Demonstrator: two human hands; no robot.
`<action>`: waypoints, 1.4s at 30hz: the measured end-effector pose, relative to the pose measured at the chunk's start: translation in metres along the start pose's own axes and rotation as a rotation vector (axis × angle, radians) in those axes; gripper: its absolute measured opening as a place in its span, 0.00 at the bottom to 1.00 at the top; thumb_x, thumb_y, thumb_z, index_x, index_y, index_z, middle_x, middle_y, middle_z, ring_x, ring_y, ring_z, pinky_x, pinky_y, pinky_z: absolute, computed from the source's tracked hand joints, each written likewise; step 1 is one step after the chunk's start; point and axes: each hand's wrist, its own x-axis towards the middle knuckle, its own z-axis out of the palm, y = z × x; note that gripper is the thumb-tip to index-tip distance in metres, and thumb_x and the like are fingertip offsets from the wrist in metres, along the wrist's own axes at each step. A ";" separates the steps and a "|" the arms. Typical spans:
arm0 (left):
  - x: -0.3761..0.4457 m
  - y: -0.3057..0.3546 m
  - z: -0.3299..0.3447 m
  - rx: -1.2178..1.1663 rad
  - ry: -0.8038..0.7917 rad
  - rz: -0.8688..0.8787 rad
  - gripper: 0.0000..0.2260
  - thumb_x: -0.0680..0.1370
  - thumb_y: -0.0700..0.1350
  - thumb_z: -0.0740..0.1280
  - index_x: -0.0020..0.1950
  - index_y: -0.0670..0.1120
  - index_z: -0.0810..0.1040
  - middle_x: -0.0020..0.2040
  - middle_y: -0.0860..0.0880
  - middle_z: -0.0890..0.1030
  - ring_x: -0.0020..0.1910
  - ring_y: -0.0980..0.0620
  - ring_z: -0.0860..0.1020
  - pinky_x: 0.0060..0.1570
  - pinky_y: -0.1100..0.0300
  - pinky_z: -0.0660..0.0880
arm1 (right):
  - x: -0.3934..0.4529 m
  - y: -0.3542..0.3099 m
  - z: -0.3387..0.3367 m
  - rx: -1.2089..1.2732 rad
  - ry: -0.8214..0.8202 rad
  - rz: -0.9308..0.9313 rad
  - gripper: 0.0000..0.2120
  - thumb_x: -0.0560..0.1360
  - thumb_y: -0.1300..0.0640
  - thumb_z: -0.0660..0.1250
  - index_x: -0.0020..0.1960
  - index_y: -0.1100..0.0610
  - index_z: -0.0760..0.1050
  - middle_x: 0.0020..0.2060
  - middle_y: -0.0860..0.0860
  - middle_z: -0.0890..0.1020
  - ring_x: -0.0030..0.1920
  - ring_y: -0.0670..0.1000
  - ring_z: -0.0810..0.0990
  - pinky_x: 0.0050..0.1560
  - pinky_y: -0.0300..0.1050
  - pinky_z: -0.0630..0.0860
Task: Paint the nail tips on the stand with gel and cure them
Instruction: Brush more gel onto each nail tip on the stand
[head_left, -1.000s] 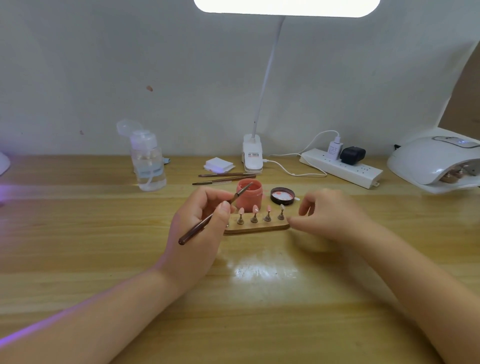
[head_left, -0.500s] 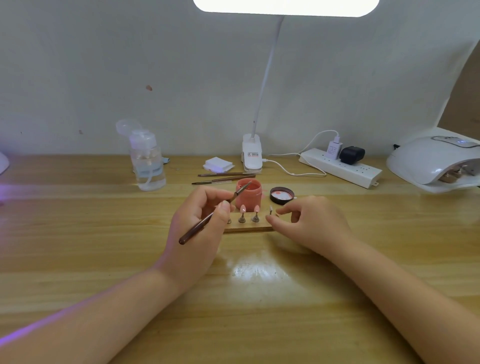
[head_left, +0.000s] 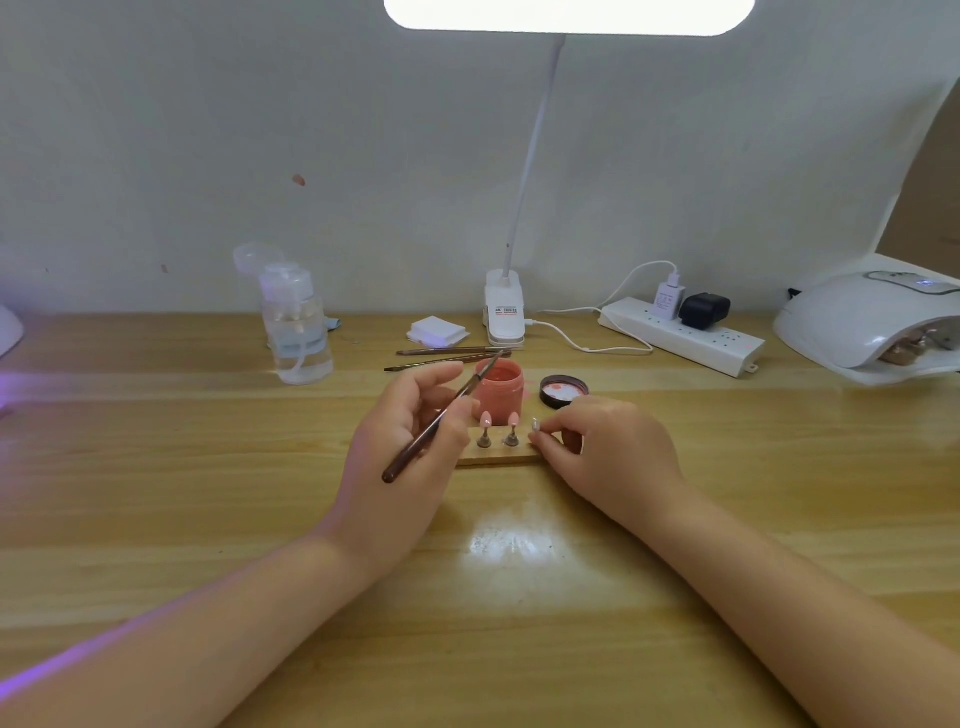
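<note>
left hand (head_left: 402, 447) grips the brush (head_left: 441, 415) between thumb and fingers, handle down-left, tip up-right over the rim of the pink gel jar (head_left: 500, 391). pose unchanged from half a second ago.

right hand (head_left: 602, 457) pinches a clear nail tip (head_left: 534, 425) on its holder at the right end of the stand (head_left: 498, 458); thumb and forefinger curl round it. a second ago this hand sat further right, touching the stand's end with four tips in view. now it covers that end and only three tips show.

two pink tips (head_left: 486, 419) stand upright on pegs between the hands, left of the clear one. the stand lies flat on the table (head_left: 208, 493), just in front of the jar, and sits slightly further left than a second ago.

jar lid (head_left: 563, 391) lies open side up, right of the jar. two spare brushes (head_left: 447, 356) lie behind the jar. curing lamp (head_left: 872, 322) at far right, well apart from the stand. pump bottle (head_left: 296, 325) at back left; power strip (head_left: 680, 338) at back right.
</note>
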 end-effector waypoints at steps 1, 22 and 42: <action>0.002 0.002 0.000 0.006 -0.003 0.010 0.07 0.77 0.51 0.66 0.54 0.59 0.77 0.46 0.57 0.84 0.42 0.56 0.82 0.44 0.64 0.79 | -0.001 -0.001 0.000 0.000 0.029 -0.011 0.07 0.76 0.47 0.67 0.47 0.47 0.83 0.35 0.44 0.78 0.39 0.49 0.77 0.35 0.43 0.71; 0.143 0.031 0.023 0.803 -0.326 -0.210 0.07 0.74 0.42 0.66 0.36 0.43 0.73 0.33 0.47 0.73 0.32 0.49 0.70 0.32 0.58 0.64 | 0.003 0.004 0.006 0.449 0.142 0.085 0.02 0.70 0.61 0.74 0.40 0.55 0.83 0.33 0.42 0.82 0.36 0.43 0.78 0.38 0.33 0.73; 0.127 0.005 -0.017 0.053 0.083 -0.691 0.05 0.74 0.39 0.66 0.39 0.43 0.79 0.24 0.52 0.78 0.21 0.58 0.71 0.22 0.69 0.67 | 0.004 0.007 0.008 0.432 0.150 0.071 0.03 0.70 0.60 0.74 0.40 0.53 0.83 0.32 0.41 0.82 0.34 0.44 0.78 0.37 0.32 0.72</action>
